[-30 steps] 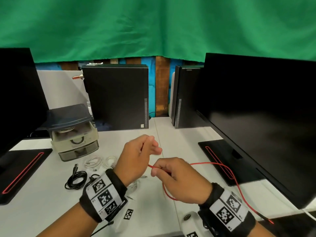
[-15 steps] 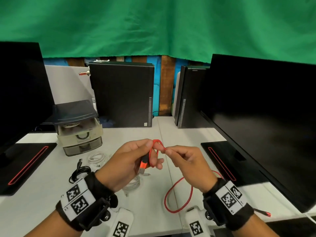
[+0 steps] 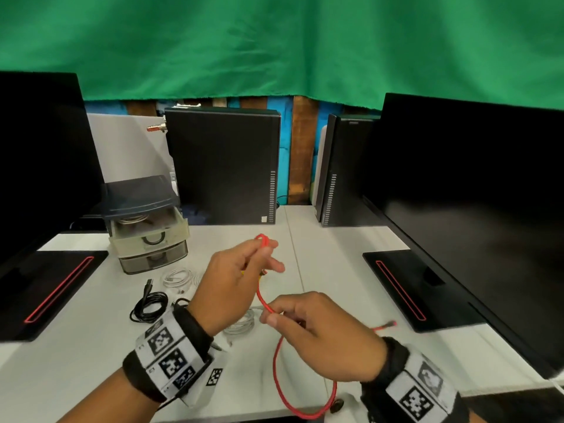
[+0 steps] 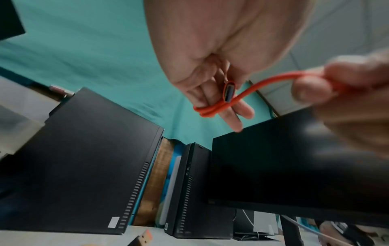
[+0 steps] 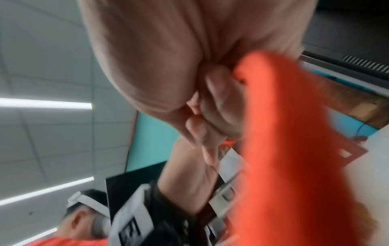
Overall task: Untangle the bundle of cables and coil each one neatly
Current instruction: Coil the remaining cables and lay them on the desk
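Observation:
A thin red cable [image 3: 276, 364] runs between both hands above the white desk [image 3: 335, 248]. My left hand [image 3: 241, 270] holds it raised, with a couple of red turns [image 4: 207, 110] wound round its fingers and the plug end [image 4: 229, 91] tucked against the palm. My right hand [image 3: 308, 319] sits lower and nearer me, pinching the cable between thumb and fingers [image 5: 210, 106]. From there the slack loops down to the desk's front edge, and its free tip [image 3: 388, 325] sticks out to the right. A blurred orange-red band [image 5: 294, 149] fills the right wrist view.
A coiled black cable [image 3: 150, 306] and white coiled cables [image 3: 180, 277] [image 3: 241, 323] lie on the desk left of my hands. A small drawer unit [image 3: 149, 236] stands behind them. Monitors [image 3: 476, 209] and two black computer towers [image 3: 225, 169] ring the desk.
The right hand has dropped away from the left, down and toward me, drawing cable out between them. The left hand has risen slightly with turns of cable now round its fingers.

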`<control>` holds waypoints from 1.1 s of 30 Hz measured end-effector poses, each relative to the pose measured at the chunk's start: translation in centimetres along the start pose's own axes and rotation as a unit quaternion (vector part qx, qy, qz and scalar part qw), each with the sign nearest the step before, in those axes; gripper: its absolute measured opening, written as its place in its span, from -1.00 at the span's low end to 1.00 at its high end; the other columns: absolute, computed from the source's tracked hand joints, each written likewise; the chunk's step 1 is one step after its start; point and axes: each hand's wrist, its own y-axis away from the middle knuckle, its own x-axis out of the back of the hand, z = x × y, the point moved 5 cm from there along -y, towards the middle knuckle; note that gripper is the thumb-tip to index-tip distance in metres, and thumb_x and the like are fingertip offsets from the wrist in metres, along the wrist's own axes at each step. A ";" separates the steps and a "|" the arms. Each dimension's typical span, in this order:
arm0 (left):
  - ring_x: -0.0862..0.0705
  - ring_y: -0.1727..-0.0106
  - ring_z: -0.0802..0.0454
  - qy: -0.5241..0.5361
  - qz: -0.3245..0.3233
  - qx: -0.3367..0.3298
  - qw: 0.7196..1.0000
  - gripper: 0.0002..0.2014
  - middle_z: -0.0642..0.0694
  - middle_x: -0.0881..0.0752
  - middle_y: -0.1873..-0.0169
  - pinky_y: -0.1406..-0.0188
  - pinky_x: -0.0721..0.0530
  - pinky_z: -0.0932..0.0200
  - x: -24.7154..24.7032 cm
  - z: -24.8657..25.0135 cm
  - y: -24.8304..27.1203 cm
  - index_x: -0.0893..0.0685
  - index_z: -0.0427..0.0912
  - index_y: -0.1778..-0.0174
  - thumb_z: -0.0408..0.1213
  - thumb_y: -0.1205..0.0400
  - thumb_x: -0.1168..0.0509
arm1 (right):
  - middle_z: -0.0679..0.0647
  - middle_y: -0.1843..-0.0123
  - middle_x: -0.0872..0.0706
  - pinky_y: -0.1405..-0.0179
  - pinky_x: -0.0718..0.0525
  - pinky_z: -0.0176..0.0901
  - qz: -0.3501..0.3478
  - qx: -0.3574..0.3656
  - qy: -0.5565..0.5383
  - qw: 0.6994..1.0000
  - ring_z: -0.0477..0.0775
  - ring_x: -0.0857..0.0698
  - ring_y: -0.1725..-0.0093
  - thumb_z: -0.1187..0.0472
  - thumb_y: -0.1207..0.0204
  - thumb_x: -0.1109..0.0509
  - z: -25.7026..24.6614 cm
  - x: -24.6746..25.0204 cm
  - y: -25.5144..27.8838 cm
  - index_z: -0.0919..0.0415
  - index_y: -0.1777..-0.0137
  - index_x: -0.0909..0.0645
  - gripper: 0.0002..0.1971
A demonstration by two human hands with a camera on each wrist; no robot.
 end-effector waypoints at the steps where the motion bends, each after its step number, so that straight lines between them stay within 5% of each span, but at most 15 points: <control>1: -0.81 0.02 0.18 -0.033 -0.028 -0.026 0.999 -0.74 0.16 -0.84 0.21 -0.11 -0.70 0.27 -0.4 -0.2 0.2 -0.74 0.06 -0.11 -0.04 -0.77 -0.13 | 0.10 0.39 -0.60 0.25 -0.54 -0.04 -0.002 0.002 -0.013 1.000 -0.07 -0.62 0.33 0.03 -0.76 -0.22 -0.5 0.7 0.3 0.19 0.02 -0.69 -0.70; 5: -0.76 0.25 0.10 -0.075 -0.132 -0.050 0.987 -0.71 0.13 -0.75 0.41 -0.03 -0.70 0.06 -1.7 0.3 0.9 -0.74 0.16 0.03 -0.09 -0.82 -0.10 | 0.05 0.34 -0.70 0.28 -0.58 -0.20 0.067 0.019 -0.054 0.996 -0.12 -0.61 0.37 0.10 -0.71 -0.34 -1.4 4.6 1.1 0.10 0.06 -0.74 -0.81; 10: -0.67 0.44 0.06 0.200 -0.228 0.075 0.950 -0.60 -0.06 -0.64 0.58 -0.18 -0.70 0.07 -2.2 2.3 1.3 -0.83 0.04 0.11 -0.08 -0.80 -0.08 | -0.13 0.51 -0.59 0.46 -0.46 -0.49 0.203 0.028 -0.126 0.971 -0.21 -0.51 0.54 0.17 -0.55 -0.50 0.2 7.6 0.6 0.16 0.15 -0.78 -0.90; 15: -0.55 0.58 0.10 0.367 -0.125 0.129 0.913 -0.54 0.00 -0.49 0.63 -0.08 -0.71 0.14 -0.7 2.1 0.2 -0.62 -0.61 -0.05 -0.16 -0.75 -0.14 | -0.27 0.51 -0.60 0.54 -0.43 -0.55 0.245 -0.005 -0.138 0.960 -0.26 -0.52 0.54 0.20 -0.68 -0.34 2.6 6.8 -0.3 0.19 -0.10 -0.79 -0.80; 18: -0.47 0.63 0.09 0.429 -0.078 0.151 0.887 -0.59 -0.01 -0.38 0.65 0.01 -0.76 0.17 0.3 2.5 -0.2 -0.73 -0.48 0.01 -0.18 -0.68 -0.12 | -0.33 0.50 -0.60 0.48 -0.46 -0.54 0.225 -0.023 -0.119 0.967 -0.28 -0.54 0.49 0.19 -0.71 -0.30 3.7 5.9 -0.8 0.16 -0.15 -0.79 -0.78; 21: -0.45 0.64 0.10 0.459 -0.066 0.165 0.870 -0.59 0.01 -0.36 0.66 0.00 -0.77 0.17 0.8 2.9 -0.3 -0.85 -0.25 0.17 -0.14 -0.67 -0.12 | -0.52 0.39 -0.64 0.21 -0.54 -0.57 0.215 -0.023 -0.086 0.972 -0.45 -0.64 0.26 0.16 -0.72 -0.29 4.4 5.2 -1.3 0.13 -0.19 -0.78 -0.77; 25: -0.46 0.65 0.10 0.456 -0.055 0.177 0.870 -0.55 0.01 -0.39 0.68 0.00 -0.77 0.17 1.2 2.6 -0.4 -0.86 -0.21 0.20 -0.11 -0.68 -0.09 | -0.28 0.07 -0.81 0.08 -0.59 -0.47 0.232 -0.038 -0.047 0.971 -0.27 -0.71 0.08 0.04 -0.72 -0.29 6.1 4.3 -1.6 -0.10 -0.17 -0.78 -0.78; 28: -0.40 0.66 0.14 0.465 -0.043 0.181 0.866 -0.55 0.05 -0.35 0.69 0.05 -0.75 0.19 1.7 2.2 -0.7 -0.84 -0.21 0.21 -0.09 -0.70 -0.09 | -0.19 0.10 -0.81 0.13 -0.60 -0.51 0.301 -0.030 -0.034 0.953 -0.26 -0.72 0.09 0.12 -0.71 -0.32 6.5 5.7 -1.2 -0.19 -0.09 -0.72 -0.81; 33: -0.34 0.68 0.18 0.505 -0.039 0.166 0.846 -0.53 0.09 -0.32 0.68 0.12 -0.74 0.23 2.9 2.2 -1.2 -0.83 -0.22 0.21 -0.10 -0.73 -0.06 | -0.22 0.09 -0.78 0.11 -0.60 -0.51 0.469 -0.046 0.100 0.876 -0.28 -0.72 0.12 0.10 -0.70 -0.33 6.9 10.9 1.1 0.02 -0.17 -0.78 -0.79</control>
